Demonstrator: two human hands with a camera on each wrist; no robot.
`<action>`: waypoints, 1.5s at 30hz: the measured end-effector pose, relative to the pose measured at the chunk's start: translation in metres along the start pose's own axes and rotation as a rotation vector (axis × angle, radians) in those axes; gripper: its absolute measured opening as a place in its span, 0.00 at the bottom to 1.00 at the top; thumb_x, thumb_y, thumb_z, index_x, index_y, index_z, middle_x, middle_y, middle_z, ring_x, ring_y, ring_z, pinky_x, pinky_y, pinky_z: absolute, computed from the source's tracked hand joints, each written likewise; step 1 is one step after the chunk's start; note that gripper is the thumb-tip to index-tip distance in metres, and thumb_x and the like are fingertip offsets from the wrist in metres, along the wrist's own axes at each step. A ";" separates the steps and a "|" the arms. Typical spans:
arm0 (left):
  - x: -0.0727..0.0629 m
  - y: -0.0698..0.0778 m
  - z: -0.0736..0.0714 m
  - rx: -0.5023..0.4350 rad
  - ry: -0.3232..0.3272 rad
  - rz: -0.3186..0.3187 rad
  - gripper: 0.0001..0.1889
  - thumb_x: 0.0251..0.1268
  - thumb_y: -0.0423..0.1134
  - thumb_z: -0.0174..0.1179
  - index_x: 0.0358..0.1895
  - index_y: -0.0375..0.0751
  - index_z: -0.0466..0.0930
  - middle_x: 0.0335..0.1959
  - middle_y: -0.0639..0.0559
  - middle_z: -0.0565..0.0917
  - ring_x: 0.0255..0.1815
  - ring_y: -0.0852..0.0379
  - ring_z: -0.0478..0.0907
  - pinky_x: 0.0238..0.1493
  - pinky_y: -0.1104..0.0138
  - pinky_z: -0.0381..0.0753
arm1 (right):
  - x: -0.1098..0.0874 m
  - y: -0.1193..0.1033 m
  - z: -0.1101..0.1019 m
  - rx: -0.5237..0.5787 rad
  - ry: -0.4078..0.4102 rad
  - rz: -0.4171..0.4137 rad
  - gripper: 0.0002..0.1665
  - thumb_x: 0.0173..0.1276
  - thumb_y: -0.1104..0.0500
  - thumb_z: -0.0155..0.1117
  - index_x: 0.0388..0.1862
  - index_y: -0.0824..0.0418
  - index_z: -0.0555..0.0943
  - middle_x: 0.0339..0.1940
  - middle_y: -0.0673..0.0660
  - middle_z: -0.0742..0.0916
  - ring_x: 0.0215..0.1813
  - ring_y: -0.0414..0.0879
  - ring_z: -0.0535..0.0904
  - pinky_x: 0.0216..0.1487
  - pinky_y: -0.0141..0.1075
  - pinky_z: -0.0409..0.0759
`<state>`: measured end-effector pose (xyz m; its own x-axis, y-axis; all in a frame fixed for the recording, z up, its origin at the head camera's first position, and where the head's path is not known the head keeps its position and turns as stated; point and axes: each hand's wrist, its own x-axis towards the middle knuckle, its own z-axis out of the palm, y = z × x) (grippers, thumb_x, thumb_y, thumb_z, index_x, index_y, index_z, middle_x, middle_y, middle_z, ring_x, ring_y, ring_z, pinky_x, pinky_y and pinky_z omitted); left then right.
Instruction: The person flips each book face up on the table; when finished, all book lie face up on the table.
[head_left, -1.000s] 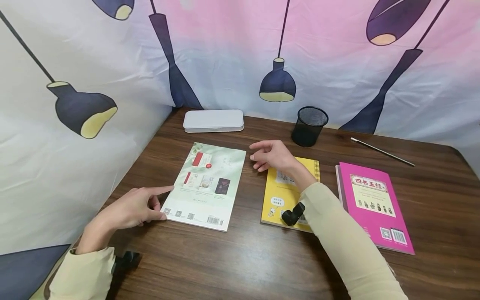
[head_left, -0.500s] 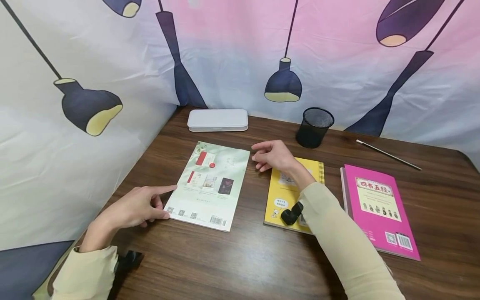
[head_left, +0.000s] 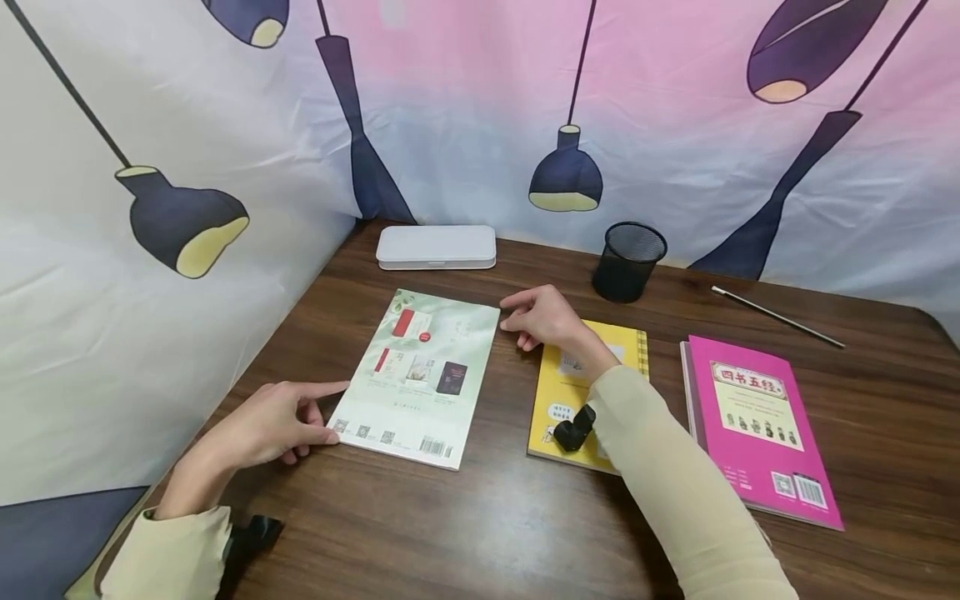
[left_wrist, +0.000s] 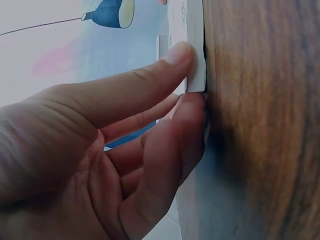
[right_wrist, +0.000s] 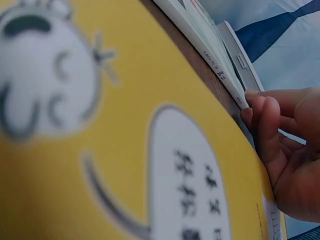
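A pale green and white book (head_left: 412, 412) lies face down on the wooden table, a barcode at its near edge. At its near left corner is my left hand (head_left: 273, 421), index finger stretched to the left edge and thumb against the corner. In the left wrist view the thumb (left_wrist: 177, 55) presses the book's edge (left_wrist: 197, 70), other fingers curled close below. Reaching over a yellow book (head_left: 558, 392), my right hand (head_left: 547, 321) pinches the green book's far right corner; the right wrist view shows its fingertips (right_wrist: 252, 102) there beside the lettered spine (right_wrist: 215, 67).
A bright pink book (head_left: 757, 467) lies to the right, beyond the yellow one. Along the back stand a white flat case (head_left: 437, 247) and a black mesh pen cup (head_left: 630, 262). A thin silver stick (head_left: 780, 317) lies behind the pink book. Lamp-printed cloth (head_left: 465, 125) hangs behind the table.
My right fingertips have closed the small gap to the green book's far right corner. The left hand keeps its place at the near left corner. The head view has shifted slightly.
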<state>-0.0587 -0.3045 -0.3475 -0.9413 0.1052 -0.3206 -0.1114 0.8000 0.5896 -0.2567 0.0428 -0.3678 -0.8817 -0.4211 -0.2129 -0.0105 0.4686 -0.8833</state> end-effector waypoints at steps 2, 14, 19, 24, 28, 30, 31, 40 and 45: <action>-0.002 -0.002 0.001 -0.019 0.000 -0.007 0.40 0.60 0.36 0.77 0.77 0.37 0.72 0.24 0.51 0.79 0.18 0.54 0.78 0.21 0.61 0.82 | 0.001 -0.001 0.003 -0.013 -0.004 -0.006 0.23 0.72 0.66 0.71 0.65 0.65 0.84 0.31 0.58 0.88 0.16 0.41 0.78 0.23 0.30 0.81; -0.004 -0.006 0.003 -0.049 0.010 0.014 0.41 0.59 0.34 0.77 0.77 0.35 0.71 0.22 0.51 0.80 0.17 0.54 0.79 0.20 0.62 0.82 | 0.004 -0.002 0.007 -0.038 -0.018 0.023 0.25 0.71 0.65 0.72 0.66 0.65 0.83 0.26 0.56 0.84 0.15 0.41 0.77 0.21 0.30 0.80; -0.002 -0.005 0.004 -0.033 0.014 0.022 0.41 0.59 0.34 0.77 0.77 0.36 0.71 0.22 0.51 0.80 0.18 0.54 0.80 0.21 0.62 0.82 | 0.003 -0.002 0.006 -0.047 -0.022 0.025 0.26 0.71 0.66 0.72 0.67 0.65 0.83 0.26 0.56 0.83 0.15 0.41 0.77 0.22 0.30 0.80; -0.001 -0.004 0.003 -0.026 0.016 0.032 0.41 0.59 0.34 0.77 0.77 0.35 0.72 0.22 0.51 0.80 0.18 0.54 0.80 0.21 0.63 0.82 | 0.002 -0.003 0.005 -0.032 -0.023 0.030 0.25 0.72 0.66 0.71 0.67 0.65 0.83 0.30 0.57 0.84 0.17 0.41 0.77 0.23 0.29 0.81; 0.000 -0.002 0.003 -0.015 0.022 0.044 0.40 0.59 0.34 0.77 0.76 0.36 0.72 0.22 0.52 0.80 0.18 0.55 0.80 0.21 0.63 0.82 | 0.001 -0.002 0.003 -0.006 -0.007 0.032 0.24 0.72 0.66 0.71 0.67 0.64 0.83 0.36 0.58 0.85 0.19 0.41 0.78 0.25 0.30 0.82; 0.000 -0.001 0.002 -0.010 0.023 0.049 0.40 0.59 0.34 0.77 0.76 0.36 0.73 0.22 0.52 0.80 0.18 0.55 0.80 0.21 0.64 0.82 | 0.002 -0.001 0.002 0.007 0.001 0.027 0.24 0.73 0.65 0.70 0.67 0.64 0.83 0.39 0.59 0.85 0.21 0.42 0.79 0.25 0.30 0.82; 0.001 -0.001 0.002 -0.010 0.023 0.049 0.40 0.59 0.34 0.77 0.76 0.36 0.73 0.22 0.52 0.80 0.18 0.55 0.80 0.21 0.64 0.82 | 0.002 0.000 0.002 0.016 0.003 0.023 0.24 0.73 0.65 0.70 0.67 0.64 0.83 0.40 0.59 0.85 0.22 0.42 0.80 0.26 0.30 0.83; 0.002 -0.001 0.001 -0.013 0.012 0.047 0.40 0.60 0.35 0.77 0.76 0.36 0.72 0.22 0.52 0.80 0.19 0.55 0.80 0.22 0.64 0.82 | 0.001 0.003 0.000 0.136 0.003 0.038 0.24 0.72 0.66 0.71 0.66 0.60 0.83 0.55 0.63 0.90 0.25 0.44 0.84 0.30 0.32 0.86; 0.003 -0.002 0.000 -0.022 0.001 0.053 0.40 0.60 0.35 0.77 0.76 0.37 0.73 0.21 0.52 0.80 0.19 0.54 0.80 0.21 0.63 0.82 | -0.001 0.003 -0.004 0.207 -0.005 0.030 0.21 0.74 0.67 0.68 0.65 0.62 0.82 0.58 0.63 0.89 0.26 0.43 0.85 0.32 0.33 0.87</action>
<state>-0.0612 -0.3059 -0.3501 -0.9466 0.1466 -0.2873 -0.0681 0.7800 0.6221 -0.2575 0.0479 -0.3687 -0.8778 -0.4136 -0.2416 0.1129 0.3115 -0.9435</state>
